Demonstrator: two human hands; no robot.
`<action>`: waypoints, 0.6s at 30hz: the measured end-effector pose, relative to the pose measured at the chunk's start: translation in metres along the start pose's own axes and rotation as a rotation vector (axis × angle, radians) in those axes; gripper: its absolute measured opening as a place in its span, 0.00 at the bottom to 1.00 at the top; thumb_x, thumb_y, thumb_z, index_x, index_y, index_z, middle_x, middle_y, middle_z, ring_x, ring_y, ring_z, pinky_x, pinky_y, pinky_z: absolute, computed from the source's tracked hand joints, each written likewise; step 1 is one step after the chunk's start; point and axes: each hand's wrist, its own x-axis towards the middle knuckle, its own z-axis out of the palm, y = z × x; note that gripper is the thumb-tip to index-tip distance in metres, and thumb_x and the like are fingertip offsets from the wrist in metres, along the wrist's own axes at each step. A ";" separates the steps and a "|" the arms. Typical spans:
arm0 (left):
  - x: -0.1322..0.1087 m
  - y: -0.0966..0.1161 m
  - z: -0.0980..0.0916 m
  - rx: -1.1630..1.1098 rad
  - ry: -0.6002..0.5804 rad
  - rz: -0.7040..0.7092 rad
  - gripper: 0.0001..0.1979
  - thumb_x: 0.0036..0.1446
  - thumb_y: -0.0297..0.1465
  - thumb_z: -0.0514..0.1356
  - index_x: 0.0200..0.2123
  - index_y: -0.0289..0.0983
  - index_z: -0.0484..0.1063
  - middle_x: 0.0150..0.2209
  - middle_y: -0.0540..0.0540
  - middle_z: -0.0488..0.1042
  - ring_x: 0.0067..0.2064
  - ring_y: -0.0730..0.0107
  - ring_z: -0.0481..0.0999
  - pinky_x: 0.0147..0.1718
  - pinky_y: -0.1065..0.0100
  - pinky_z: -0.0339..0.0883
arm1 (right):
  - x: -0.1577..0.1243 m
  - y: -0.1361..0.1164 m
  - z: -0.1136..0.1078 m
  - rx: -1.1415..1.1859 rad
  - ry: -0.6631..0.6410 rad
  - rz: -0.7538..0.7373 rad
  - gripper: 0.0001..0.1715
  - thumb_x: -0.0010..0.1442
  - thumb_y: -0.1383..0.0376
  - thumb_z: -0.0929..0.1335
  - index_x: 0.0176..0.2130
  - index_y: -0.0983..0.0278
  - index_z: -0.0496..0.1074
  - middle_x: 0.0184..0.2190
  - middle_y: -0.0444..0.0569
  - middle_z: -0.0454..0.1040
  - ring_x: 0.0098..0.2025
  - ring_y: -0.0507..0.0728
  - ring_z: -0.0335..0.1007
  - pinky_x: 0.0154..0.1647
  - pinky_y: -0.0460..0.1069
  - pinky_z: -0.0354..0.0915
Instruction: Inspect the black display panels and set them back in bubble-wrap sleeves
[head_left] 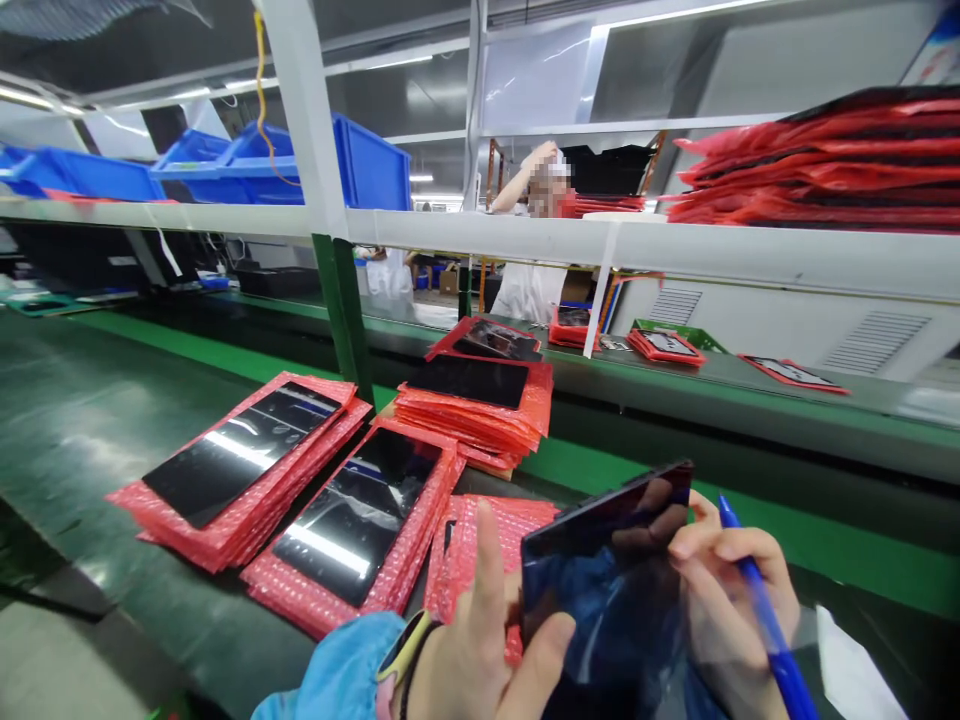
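A glossy dark screen panel is held up, tilted, between my two hands at the lower right. My left hand grips its left edge, the thumb on the front face and the index finger pointing up. At the panel's right edge, the fingertips of my right hand touch it. A blue pen is tucked among the fingers of that same hand. Behind my left hand lies a pack of red bubble-wrap bags, partly covered by the hand and panel.
Stacks of red bubble bags topped by black screens lie on the green bench. Overhead runs a white shelf with blue bins and piled red bags. A green post rises behind the stacks. Another person is beyond.
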 end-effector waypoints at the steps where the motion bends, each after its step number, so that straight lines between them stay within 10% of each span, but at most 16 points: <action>1: 0.000 0.000 0.001 0.016 -0.003 -0.005 0.50 0.57 0.28 0.61 0.69 0.46 0.27 0.44 0.42 0.81 0.39 0.56 0.82 0.40 0.61 0.77 | -0.001 0.004 -0.001 0.005 0.013 0.023 0.14 0.50 0.64 0.76 0.32 0.57 0.67 0.23 0.40 0.73 0.30 0.58 0.70 0.53 0.64 0.60; 11: 0.019 0.013 -0.008 0.011 -0.270 -0.027 0.40 0.60 0.30 0.59 0.69 0.50 0.40 0.60 0.44 0.69 0.61 0.51 0.68 0.61 0.54 0.60 | -0.004 0.005 0.003 0.022 0.075 0.166 0.15 0.46 0.63 0.76 0.30 0.56 0.67 0.23 0.41 0.73 0.34 0.60 0.71 0.60 0.66 0.54; 18: 0.058 0.026 -0.005 -0.475 -0.297 -0.125 0.29 0.64 0.36 0.54 0.66 0.49 0.53 0.68 0.52 0.56 0.68 0.53 0.52 0.66 0.55 0.47 | 0.001 -0.013 0.011 0.094 0.091 0.532 0.15 0.46 0.66 0.75 0.27 0.57 0.65 0.23 0.41 0.71 0.51 0.59 0.67 0.65 0.59 0.47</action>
